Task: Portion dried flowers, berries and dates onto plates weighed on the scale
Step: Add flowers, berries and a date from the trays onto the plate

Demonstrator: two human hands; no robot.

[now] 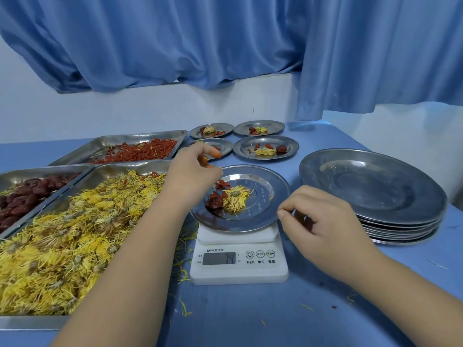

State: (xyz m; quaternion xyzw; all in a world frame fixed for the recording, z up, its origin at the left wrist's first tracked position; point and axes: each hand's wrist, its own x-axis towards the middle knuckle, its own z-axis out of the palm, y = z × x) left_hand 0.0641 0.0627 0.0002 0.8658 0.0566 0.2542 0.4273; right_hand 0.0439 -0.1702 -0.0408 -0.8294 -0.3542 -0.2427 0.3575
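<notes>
Steel plate [273, 181] sits on the white scale [238, 269] at the middle of the blue worktop [313, 309]. It carries one dried flower [235, 197], a dark date [214, 202] touching the flower's left side, and a few red berries [221, 184] just behind them.

The left grip [193, 171] hangs over the plate's far-left rim with its fingers curled. Small orange-red bits show at the fingertips [216, 154] — most likely berries pinched there, though they are too small to be sure. The right grip [323, 221] is curled too, thumb against forefinger, with nothing visible between them. Its thumb tip lies right at the plate's near-right rim, and I cannot tell whether it touches.

What matters for the coming move is that the berry pile lies just to the right of the left grip and slightly nearer, inside the rim, while the fingertips point past the plate's far edge. I judge that a release from there could fall on the rim or the worktop — the pinch wants to come inward first. The left grip is also the nearer one to the berry tray [140, 137].

Behind lie four filled plates [288, 144], and a stack of empty plates [370, 186] stands at the right. The scale's display is too faint to read with confidence.
</notes>
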